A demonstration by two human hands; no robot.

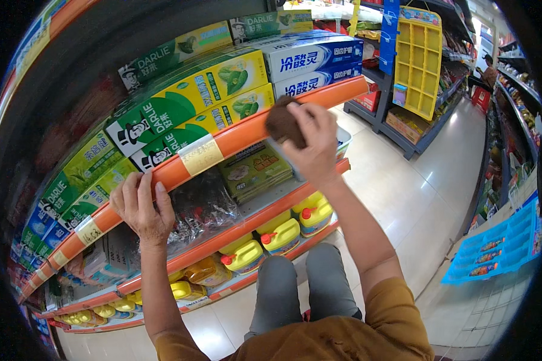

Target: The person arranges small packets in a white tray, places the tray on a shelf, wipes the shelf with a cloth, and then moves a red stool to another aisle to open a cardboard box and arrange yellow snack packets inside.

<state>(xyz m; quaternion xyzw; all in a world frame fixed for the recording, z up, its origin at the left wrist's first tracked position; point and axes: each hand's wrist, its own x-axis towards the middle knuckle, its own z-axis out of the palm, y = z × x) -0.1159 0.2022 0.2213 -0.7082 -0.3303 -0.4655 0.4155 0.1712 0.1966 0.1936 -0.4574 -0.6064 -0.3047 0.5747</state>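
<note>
A wadded dark brown cloth is in my right hand, held against or just before the orange shelf edge strip near its right end; the cloth is slightly blurred. My left hand rests on the same strip further left, its fingertips over the top edge and nothing seen in its grasp. Between my hands, a paper price tag with writing sits on the strip. Behind the strip, green and yellow Darlie toothpaste boxes are stacked, with white and blue toothpaste boxes to their right.
Below are flat green packs, clear plastic packaging and yellow bottles with red caps. Across the tiled aisle stand a shelf with a yellow compartment tray and a blue tray. A person is far off at the upper right.
</note>
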